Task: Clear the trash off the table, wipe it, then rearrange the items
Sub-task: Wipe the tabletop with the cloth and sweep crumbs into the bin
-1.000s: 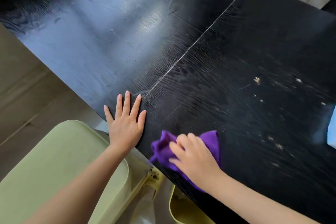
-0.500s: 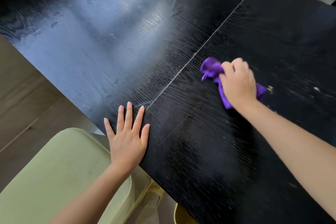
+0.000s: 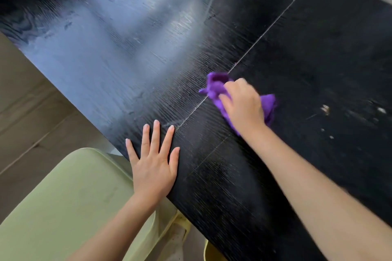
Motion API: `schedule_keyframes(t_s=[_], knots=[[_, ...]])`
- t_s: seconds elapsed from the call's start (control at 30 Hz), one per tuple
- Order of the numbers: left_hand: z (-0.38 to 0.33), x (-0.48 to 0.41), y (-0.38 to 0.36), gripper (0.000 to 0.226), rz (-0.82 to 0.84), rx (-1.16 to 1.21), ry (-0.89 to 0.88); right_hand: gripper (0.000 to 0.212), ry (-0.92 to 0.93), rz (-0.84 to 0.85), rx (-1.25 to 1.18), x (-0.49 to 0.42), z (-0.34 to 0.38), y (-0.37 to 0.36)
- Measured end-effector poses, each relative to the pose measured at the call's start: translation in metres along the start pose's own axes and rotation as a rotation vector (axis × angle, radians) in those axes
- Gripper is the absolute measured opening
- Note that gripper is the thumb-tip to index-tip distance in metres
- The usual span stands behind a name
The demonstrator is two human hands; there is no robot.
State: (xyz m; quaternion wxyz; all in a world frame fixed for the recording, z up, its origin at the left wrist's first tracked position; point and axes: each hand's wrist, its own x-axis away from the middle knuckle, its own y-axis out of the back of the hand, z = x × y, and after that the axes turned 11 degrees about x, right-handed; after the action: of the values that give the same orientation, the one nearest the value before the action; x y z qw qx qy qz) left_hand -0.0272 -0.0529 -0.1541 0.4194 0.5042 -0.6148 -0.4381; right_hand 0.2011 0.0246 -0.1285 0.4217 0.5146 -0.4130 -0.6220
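Black wood-grain table, seam running diagonally across the top. Pale green chair tucked just beside the near edge. Right hand fingers curled, clamped on purple cloth, pressing it flat on the seam, mid-table. Left hand empty, flat, fingers spread, at the near edge w/ palm overhanging. White crumbs toward the right edge, apart from the cloth.

Bright daylight throws bluish glare across the far-left glossy black worktop; the right hand shows slight motion blur.
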Motion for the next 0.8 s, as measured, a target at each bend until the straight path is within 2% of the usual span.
schedule_keyframes(t_s=[0.1, 0.23, 0.5, 0.6, 0.7, 0.8], knots=[[-0.001, -0.001, 0.002, 0.053, 0.002, -0.002, 0.003, 0.026, 0.128, -0.01, -0.005, 0.06, 0.04, 0.007], [-0.001, 0.0, 0.004, 0.054, 0.016, 0.01, 0.004, 0.019, 0.222, 0.046, -0.061, 0.125, 0.058, 0.024], [-0.004, 0.0, 0.009, 0.058, 0.053, 0.022, 0.017, 0.022, 0.372, 0.13, -0.047, 0.213, 0.038, 0.053], [-0.005, 0.001, 0.01, 0.054, 0.065, 0.036, 0.028, 0.026, 0.44, 0.1, 0.013, 0.237, 0.019, 0.059], [-0.005, 0.0, 0.011, 0.051, 0.083, 0.04, 0.044, 0.028, 0.414, 0.036, 0.062, 0.232, -0.008, 0.059], [-0.014, 0.006, 0.009, 0.054, 0.094, 0.06, 0.03, 0.032, 0.261, 0.019, 0.131, 0.197, -0.041, 0.058]])
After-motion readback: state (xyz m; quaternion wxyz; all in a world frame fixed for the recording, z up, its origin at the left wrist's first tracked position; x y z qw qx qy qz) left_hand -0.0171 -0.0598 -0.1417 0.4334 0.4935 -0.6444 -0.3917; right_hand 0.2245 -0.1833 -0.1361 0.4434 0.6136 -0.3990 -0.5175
